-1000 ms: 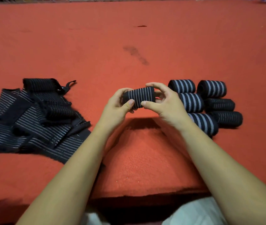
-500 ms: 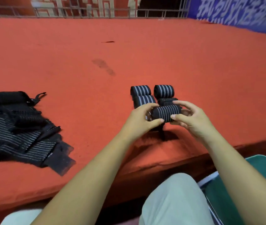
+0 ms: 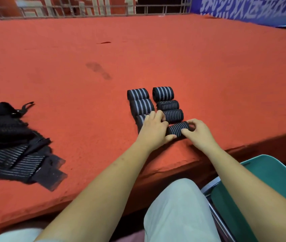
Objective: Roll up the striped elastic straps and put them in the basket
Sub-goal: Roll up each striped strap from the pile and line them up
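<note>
Covering most of the view, the red felt surface [image 3: 173, 58] runs back to a metal railing [image 3: 86, 13] and a blue banner [image 3: 252, 9]. At its left side lies a loose heap of unrolled striped straps [image 3: 11, 154], dark with thin pale lines, overlapping one another. A green chair [image 3: 269, 186] shows low on the right, beside the person's pale trouser leg [image 3: 179, 212]. Six rolled straps [image 3: 163, 93] lie in two columns on the near right of the surface, packed close together. The left hand [image 3: 153, 130] hides part of the nearest one in the left column. A seventh, the held roll [image 3: 178, 129], sits at the near end of the right column, just beside its neighbour. The left hand's grip is clamped on its left end, thumb on the near side. The right hand [image 3: 197, 132] pinches its right end between thumb and curled fingers. Whether it touches the surface I cannot tell.
</note>
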Motion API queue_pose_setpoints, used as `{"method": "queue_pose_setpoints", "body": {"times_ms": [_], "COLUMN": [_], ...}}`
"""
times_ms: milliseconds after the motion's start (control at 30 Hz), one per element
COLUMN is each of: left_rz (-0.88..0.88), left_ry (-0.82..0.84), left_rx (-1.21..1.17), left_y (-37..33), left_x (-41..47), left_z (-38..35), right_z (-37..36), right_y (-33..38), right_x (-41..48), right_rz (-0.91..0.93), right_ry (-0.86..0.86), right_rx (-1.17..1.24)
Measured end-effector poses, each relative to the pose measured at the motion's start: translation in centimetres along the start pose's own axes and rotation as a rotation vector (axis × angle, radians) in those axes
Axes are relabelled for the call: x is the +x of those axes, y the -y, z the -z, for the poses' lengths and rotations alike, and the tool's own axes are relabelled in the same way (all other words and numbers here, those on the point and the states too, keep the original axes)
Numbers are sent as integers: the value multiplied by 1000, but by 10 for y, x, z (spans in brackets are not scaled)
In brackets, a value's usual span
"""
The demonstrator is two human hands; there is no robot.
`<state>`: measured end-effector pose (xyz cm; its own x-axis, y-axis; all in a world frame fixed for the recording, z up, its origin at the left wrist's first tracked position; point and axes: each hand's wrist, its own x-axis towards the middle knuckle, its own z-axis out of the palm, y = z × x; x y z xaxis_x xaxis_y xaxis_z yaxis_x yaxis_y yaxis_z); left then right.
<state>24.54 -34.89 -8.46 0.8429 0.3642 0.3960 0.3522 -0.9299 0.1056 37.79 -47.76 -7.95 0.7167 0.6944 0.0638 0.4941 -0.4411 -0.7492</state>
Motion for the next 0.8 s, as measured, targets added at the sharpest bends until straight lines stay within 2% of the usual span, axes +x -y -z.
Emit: {"method": "queue_pose_setpoints", "body": {"times_ms": [100, 200, 367, 533, 633, 800], "left_rz": [51, 127, 334, 462, 547, 585], "left_ry": [40, -33, -57, -63, -46, 72], "left_rx": [-172, -359, -233, -68, 19, 56], "left_y": [15, 55, 147, 206, 226, 254], "left_x": [1, -11, -76, -167, -218, -281], "left_z": [16, 49, 111, 153, 163, 146], "right_z": [8, 9, -37, -127, -177, -240], "right_y": [15, 42, 114, 184, 215, 247], "right_x": [3, 10, 10, -17, -42, -79], "right_rz": [47, 149, 298, 394, 428, 377], "right_ry": [-12, -41, 90, 445, 624, 753], "right_rx": [-62, -98, -58, -108, -160, -150]}}
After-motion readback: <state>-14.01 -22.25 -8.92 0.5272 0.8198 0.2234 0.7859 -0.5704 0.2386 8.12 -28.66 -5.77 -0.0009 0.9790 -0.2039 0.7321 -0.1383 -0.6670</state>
